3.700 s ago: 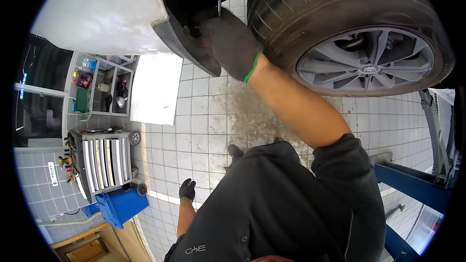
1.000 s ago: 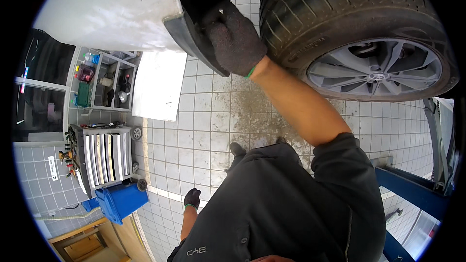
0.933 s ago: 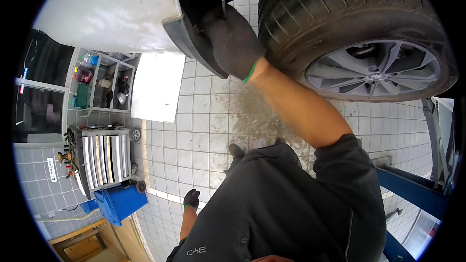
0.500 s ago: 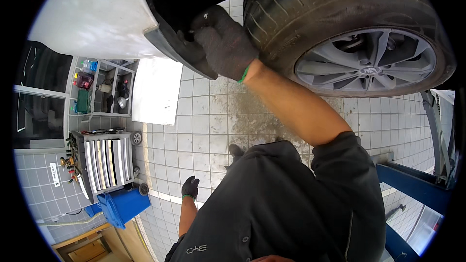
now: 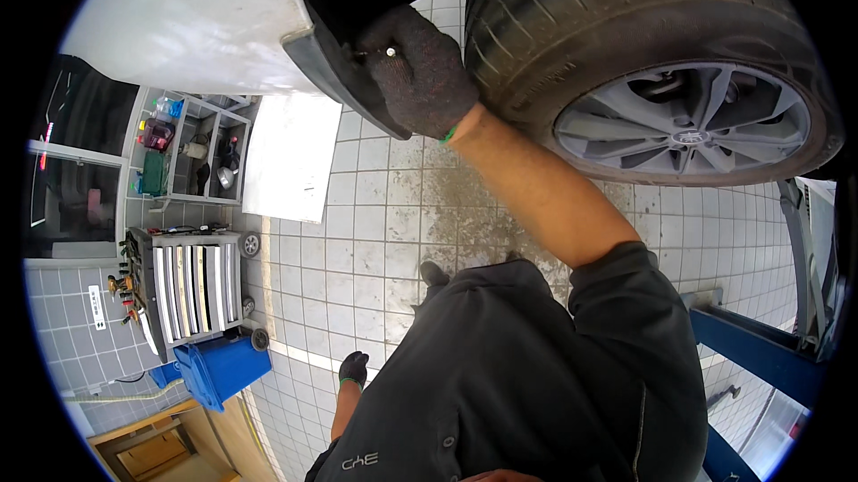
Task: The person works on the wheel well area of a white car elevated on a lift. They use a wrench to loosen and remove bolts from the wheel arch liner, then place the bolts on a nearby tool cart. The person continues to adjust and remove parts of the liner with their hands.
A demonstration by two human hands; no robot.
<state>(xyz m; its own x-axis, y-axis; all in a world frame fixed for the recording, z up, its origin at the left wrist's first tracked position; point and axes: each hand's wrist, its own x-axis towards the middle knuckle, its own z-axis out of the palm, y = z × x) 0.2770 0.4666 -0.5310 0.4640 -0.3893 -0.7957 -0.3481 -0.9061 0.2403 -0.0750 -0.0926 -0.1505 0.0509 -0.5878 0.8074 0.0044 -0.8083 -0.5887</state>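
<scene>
My right hand, in a dark knit glove with a green cuff, is closed on a slim metal tool, whose bright end shows between the fingers. It works inside the dark wheel arch, against the black mud flap at the edge of the white bumper. Just right of it is a big tyre on a silver alloy wheel. What the tool engages is hidden. My left hand, also gloved, hangs low beside my body with fingers loosely apart and nothing visible in it.
At left stand a shelf of bottles and parts, a white board, a wheeled tool cart and a blue bin. A blue lift arm is at lower right. Tiled floor lies below.
My right hand stays at the flap, turning slightly, so the tool shows as a shaft in some earlier frames and end-on now. My left hand hangs, shifting slightly with the view.
</scene>
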